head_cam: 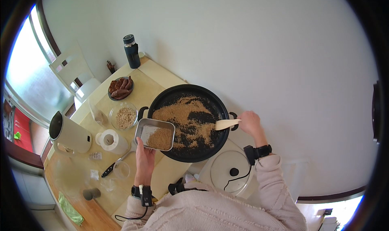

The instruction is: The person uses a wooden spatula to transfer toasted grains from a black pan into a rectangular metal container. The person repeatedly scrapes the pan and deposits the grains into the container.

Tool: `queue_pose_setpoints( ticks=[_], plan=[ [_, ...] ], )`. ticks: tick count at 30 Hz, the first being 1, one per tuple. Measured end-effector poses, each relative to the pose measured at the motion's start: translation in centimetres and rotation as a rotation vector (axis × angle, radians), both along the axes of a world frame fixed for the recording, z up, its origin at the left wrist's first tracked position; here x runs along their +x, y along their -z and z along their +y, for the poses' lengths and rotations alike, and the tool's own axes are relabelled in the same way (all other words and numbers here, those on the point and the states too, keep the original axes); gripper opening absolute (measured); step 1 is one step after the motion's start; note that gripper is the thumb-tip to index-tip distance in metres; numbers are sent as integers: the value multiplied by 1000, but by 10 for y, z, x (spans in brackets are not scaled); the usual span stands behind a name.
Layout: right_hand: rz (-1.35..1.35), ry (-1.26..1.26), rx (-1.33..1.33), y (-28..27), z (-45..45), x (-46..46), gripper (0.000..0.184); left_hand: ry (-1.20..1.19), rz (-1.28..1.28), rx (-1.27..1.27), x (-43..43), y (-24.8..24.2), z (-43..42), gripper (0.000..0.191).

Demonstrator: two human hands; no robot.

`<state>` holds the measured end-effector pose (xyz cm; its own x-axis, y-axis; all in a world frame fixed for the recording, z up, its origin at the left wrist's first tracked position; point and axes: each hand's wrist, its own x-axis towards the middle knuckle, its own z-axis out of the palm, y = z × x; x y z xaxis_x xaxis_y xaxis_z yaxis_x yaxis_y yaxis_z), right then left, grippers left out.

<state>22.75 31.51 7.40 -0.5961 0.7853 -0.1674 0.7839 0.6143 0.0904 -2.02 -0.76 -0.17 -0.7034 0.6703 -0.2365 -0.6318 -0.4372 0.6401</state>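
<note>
My left hand grips the near side of a rectangular metal tray, tilted over the lower left rim of a wide black pan. Brown granules lie heaped in the tray's right part. The black two-handled pan has more of these granules spread unevenly across its dark floor. In my right hand is the handle of a pale spatula. Its blade rests at the pan's right side, among the granules, and its shaft crosses near the right pan handle.
Left of the pan on the table stand a glass bowl of pale nuts, a plate of sweet potatoes, a dark bottle, a paper roll, a kettle-like jug and a knife. A glass lid lies nearer me.
</note>
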Motion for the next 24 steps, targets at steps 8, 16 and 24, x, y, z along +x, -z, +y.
queue_pose_setpoints(
  ticks=[8, 16, 24],
  plan=[
    [498, -152, -18, 31, -56, -40, 15, -57, 30, -35, 1, -5, 2, 55],
    [53, -103, -166, -2, -52, 1, 16, -179, 9, -131, -3, 10, -13, 50],
    [415, -168, -62, 24, -72, -32, 14, -188, -3, -214, -5, 8, -24, 46]
  ],
)
